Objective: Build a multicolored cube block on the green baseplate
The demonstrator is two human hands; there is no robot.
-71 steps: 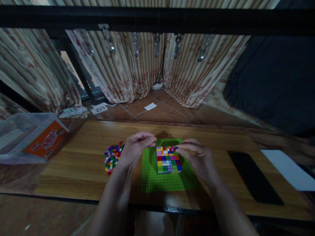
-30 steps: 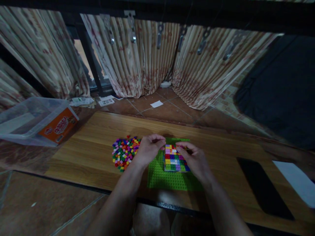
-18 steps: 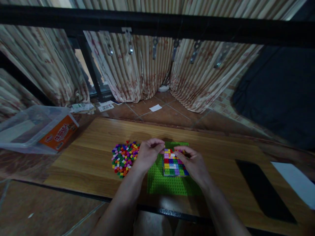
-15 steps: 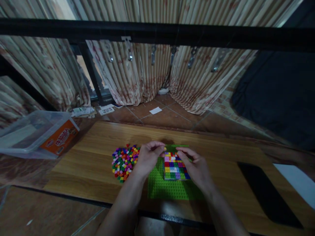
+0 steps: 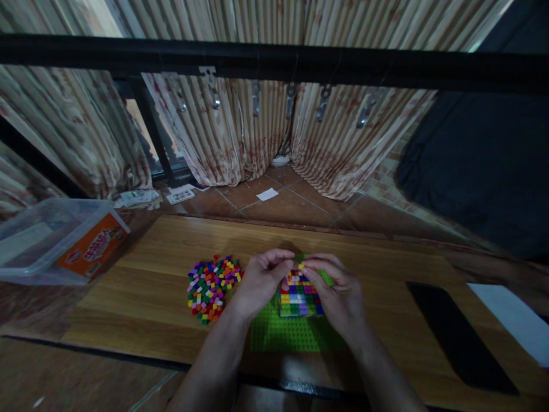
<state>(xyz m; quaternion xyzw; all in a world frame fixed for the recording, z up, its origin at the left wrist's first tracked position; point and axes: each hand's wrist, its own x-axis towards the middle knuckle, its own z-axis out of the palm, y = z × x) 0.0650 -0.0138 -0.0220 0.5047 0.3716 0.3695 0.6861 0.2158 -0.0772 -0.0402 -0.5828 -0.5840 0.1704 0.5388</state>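
Observation:
A block (image 5: 298, 296) of many-coloured small bricks stands on a green baseplate (image 5: 291, 335) on the wooden table (image 5: 163, 257). My left hand (image 5: 259, 283) and my right hand (image 5: 338, 292) meet over the block's far edge, fingertips pinched together. A small yellow brick (image 5: 301, 266) shows at my right fingertips. What my left fingers pinch is too small to name. A pile of loose coloured bricks (image 5: 211, 281) lies just left of my left hand.
A clear plastic tub (image 5: 47, 237) with an orange label sits off the table's left end. A black flat object (image 5: 458, 335) and a white sheet (image 5: 510, 320) lie at the right. Curtains (image 5: 240, 131) and a black rail (image 5: 274, 57) stand beyond the tiled floor.
My two hands have drawn closer together over the far edge of the block, and their fingertips now nearly touch. The view has shifted slightly; block and pile stay in place.

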